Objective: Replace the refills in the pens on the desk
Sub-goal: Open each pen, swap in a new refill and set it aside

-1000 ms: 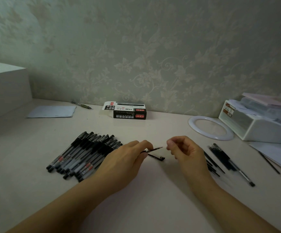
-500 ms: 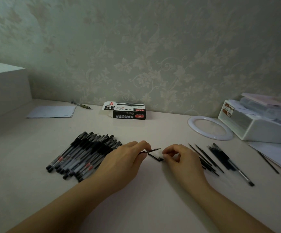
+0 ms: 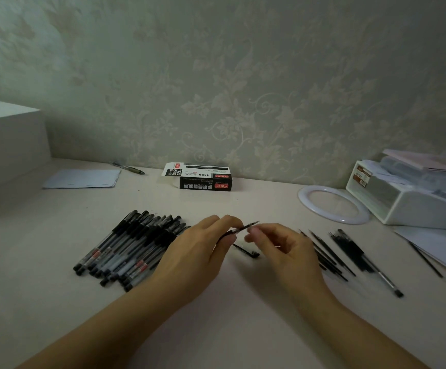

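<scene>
- L hand (image 3: 197, 251) pinches a pen (image 3: 239, 229) by its dark grip end, fingers curled round it; thin refill tip pokes out toward 2 o'clock.
- R hand (image 3: 283, 245) sits just beside that tip at 3 o'clock, fingertips (image 3: 253, 231) bunched near it. Blurred there, so can't tell if it actually has hold of the tip or anything else.
- Small black piece (image 3: 247, 252), prob. the cap, lies on the desk (image 3: 229, 315) under the hands, at 6 o'clock from the tip.
- Pile of capped pens (image 3: 131, 246) at 9 o'clock of L hand; loose refills (image 3: 331, 255) at 3 o'clock of R hand, plus one more pen (image 3: 376, 270) beyond them.
- Step looks like: draw/seat refill w/ the R hand.
- Do it well: keep L grip firm on the barrel, pull or push straight along the pen's axis, no bending. The thin tube likely kinks easily.
- Keep used & fresh refills well apart so they don't mix.
</scene>
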A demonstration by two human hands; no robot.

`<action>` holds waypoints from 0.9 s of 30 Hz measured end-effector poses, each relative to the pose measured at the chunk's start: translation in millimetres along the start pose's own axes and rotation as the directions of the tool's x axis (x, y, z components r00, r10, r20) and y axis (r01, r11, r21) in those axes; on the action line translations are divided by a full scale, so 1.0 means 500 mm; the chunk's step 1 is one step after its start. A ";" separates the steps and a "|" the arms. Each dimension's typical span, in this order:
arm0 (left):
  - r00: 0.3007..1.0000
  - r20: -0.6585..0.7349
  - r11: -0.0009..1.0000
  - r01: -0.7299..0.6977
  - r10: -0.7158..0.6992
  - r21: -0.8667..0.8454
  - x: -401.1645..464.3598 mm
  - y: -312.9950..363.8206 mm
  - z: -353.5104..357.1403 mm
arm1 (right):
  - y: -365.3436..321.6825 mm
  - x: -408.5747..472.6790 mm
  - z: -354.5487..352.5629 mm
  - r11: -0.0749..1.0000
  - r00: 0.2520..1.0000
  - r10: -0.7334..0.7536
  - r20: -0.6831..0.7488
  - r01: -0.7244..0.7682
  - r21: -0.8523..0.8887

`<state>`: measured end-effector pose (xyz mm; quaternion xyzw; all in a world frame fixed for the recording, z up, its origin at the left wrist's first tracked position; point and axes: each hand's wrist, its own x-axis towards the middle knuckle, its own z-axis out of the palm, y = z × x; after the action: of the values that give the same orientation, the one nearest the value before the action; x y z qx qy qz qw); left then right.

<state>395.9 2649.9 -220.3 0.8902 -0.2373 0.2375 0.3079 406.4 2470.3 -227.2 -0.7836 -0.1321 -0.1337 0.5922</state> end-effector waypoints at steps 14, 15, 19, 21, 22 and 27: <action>1.000 -0.010 0.993 0.020 -0.019 0.118 -0.003 -0.013 0.002 | 0.005 0.027 -0.034 0.889 0.917 0.245 -0.314 -0.083 0.450; 0.999 -0.012 0.991 0.032 -0.031 0.129 -0.003 -0.016 0.002 | 0.008 0.033 -0.047 0.902 0.890 0.233 -0.391 -0.047 0.429; 0.998 -0.013 0.989 0.059 -0.058 0.139 -0.003 -0.018 0.003 | 0.035 0.043 -0.079 0.998 0.910 0.022 -0.414 -0.045 -0.045; 0.998 -0.018 0.989 0.061 -0.059 0.138 -0.003 -0.017 0.004 | 0.050 0.043 -0.081 0.939 0.946 -0.053 -0.319 -0.061 -0.337; 0.998 -0.022 0.989 0.063 -0.061 0.137 -0.004 -0.017 0.003 | 0.055 0.042 -0.082 0.905 0.956 -0.072 -0.283 -0.057 -0.422; 0.997 -0.040 0.989 0.072 -0.068 0.129 -0.005 -0.020 0.001 | 0.067 0.037 -0.079 0.765 0.984 -0.068 -0.165 -0.054 -0.641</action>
<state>399.7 2657.3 -226.3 0.9119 -0.1844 0.2572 0.2612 433.7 2424.4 -239.9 -0.9232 -0.0276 -0.2428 0.2967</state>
